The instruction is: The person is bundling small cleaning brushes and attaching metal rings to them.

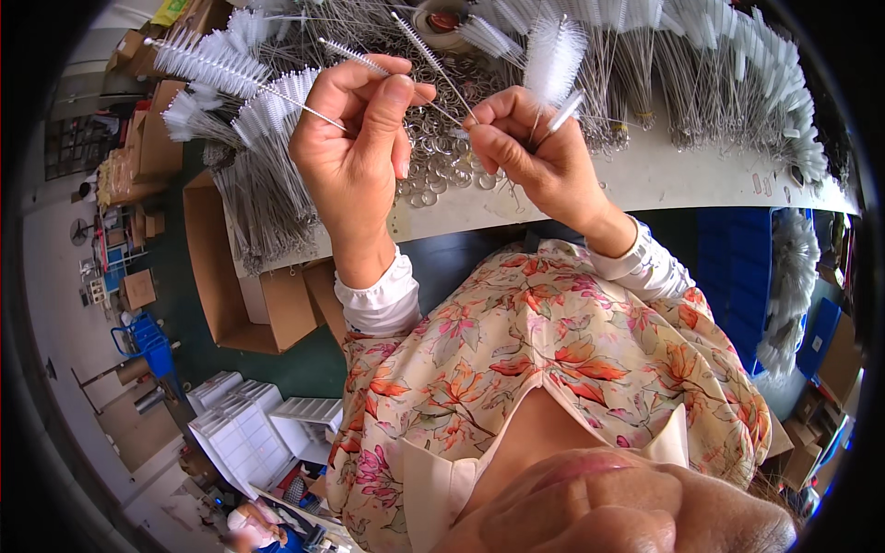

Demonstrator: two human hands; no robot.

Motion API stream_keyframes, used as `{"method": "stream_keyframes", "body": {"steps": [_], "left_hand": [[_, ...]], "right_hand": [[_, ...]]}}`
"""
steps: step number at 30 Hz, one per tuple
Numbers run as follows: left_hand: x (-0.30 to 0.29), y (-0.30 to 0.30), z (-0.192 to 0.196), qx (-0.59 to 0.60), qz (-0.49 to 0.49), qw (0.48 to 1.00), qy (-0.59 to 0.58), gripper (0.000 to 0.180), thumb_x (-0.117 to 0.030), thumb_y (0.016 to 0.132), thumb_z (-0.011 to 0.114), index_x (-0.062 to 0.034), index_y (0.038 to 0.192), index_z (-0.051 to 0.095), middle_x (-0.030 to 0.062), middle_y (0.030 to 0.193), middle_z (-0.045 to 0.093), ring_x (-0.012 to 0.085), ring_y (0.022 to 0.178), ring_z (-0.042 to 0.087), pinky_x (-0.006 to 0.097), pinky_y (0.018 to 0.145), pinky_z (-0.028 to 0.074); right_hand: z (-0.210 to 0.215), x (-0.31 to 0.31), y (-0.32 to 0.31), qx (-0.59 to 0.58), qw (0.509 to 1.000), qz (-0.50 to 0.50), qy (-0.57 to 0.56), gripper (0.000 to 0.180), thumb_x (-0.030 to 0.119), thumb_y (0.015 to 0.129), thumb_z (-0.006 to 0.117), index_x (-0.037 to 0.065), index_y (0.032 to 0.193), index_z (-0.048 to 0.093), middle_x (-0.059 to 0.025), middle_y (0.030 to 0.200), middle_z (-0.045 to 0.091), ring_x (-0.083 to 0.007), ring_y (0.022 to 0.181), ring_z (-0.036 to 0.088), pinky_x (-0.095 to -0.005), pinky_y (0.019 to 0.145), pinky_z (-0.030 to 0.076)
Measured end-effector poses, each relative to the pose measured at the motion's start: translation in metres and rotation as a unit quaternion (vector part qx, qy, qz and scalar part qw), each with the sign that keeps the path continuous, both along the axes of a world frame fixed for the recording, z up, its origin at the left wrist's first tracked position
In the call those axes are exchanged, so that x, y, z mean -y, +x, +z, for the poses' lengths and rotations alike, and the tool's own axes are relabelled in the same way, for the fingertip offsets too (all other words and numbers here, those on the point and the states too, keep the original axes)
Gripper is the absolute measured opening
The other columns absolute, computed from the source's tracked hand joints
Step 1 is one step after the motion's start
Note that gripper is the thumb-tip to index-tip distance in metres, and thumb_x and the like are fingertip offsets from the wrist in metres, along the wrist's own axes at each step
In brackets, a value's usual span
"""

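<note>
Left of the metal rings [433,170], the left hand [355,147] pinches brushes [207,66]; right of them, the right hand [539,157] grips others by their stems [458,100], likely keeping bristles [555,57] uncrushed.

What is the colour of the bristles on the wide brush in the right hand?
The bristles are white, best seen in the head view.

Lower left of the grip: an open box [286,309] on the dark green floor [318,370]. Farther left, beyond it: piled boxes [161,134], a dark fan [80,230] and, lower, a blue bin [159,348] with a looped handle. Far below the grip, to the left: white crates [238,431], then a co-worker [253,530], small and blurred. Right of the grip and lower: a tall blue crate [733,267], with brown cartons [804,453] farther down.
</note>
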State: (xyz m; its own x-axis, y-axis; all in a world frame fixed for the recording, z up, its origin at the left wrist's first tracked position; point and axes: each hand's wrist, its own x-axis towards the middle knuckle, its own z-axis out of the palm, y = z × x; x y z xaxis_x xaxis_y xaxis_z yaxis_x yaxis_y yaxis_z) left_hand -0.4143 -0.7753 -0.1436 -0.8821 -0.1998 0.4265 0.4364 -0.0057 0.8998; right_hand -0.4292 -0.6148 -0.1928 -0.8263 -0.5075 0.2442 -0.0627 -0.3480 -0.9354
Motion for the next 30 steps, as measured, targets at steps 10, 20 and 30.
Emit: {"method": "stream_keyframes", "body": {"steps": [10, 20, 30], "left_hand": [[0.001, -0.003, -0.006, -0.023, 0.023, 0.999, -0.019, 0.006, -0.006, 0.086, 0.06, 0.0006, 0.086, 0.059, 0.0111, 0.075, 0.065, 0.0017, 0.042, 0.045, 0.015, 0.036, 0.03], [0.002, -0.003, 0.002, 0.007, 0.0, 1.0, 0.017, 0.016, -0.011, 0.089, 0.056, 0.0023, 0.098, 0.056, 0.0134, 0.077, 0.065, 0.0047, 0.045, 0.05, 0.016, 0.035, 0.034], [0.002, -0.004, -0.003, -0.018, 0.029, 0.999, 0.01, 0.01, -0.007, 0.09, 0.054, 0.0023, 0.093, 0.056, 0.0136, 0.076, 0.065, 0.0047, 0.044, 0.05, 0.015, 0.035, 0.034]], "right_hand": [[0.002, 0.002, 0.002, 0.025, 0.999, -0.009, -0.023, 0.011, 0.009, 0.091, 0.054, -0.002, 0.094, 0.055, 0.001, 0.071, 0.053, -0.0037, 0.064, 0.048, -0.0185, 0.057, 0.04], [-0.003, 0.005, 0.002, 0.027, 0.999, -0.033, -0.034, 0.012, 0.01, 0.09, 0.056, -0.001, 0.094, 0.056, 0.0004, 0.071, 0.055, -0.0042, 0.064, 0.051, -0.018, 0.057, 0.041], [-0.005, 0.004, 0.003, 0.001, 1.0, -0.022, -0.01, 0.013, 0.01, 0.092, 0.053, -0.003, 0.096, 0.05, -0.0023, 0.078, 0.054, -0.0059, 0.068, 0.051, -0.0191, 0.062, 0.043]]}}
